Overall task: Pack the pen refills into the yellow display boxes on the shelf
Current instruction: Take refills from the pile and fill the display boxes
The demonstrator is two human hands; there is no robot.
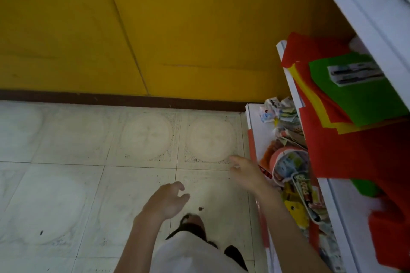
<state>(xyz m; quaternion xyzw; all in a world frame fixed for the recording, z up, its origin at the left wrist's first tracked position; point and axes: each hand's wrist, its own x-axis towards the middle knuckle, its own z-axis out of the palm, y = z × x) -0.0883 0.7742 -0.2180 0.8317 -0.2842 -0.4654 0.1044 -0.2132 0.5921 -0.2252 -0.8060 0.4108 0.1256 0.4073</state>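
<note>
Empty and loose-fingered like the left grip (166, 201), the right grip (246, 173) hovers at the front edge of the lower shelf (254, 117), nearer its blurred packets (288, 162), though no refills seem visible.

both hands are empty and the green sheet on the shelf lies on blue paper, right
Not quite. In the head view the green sheet lies on yellow paper and red paper, not blue. The rest holds: the left hand and right hand are both empty, and the sheet is on the shelf.
</note>
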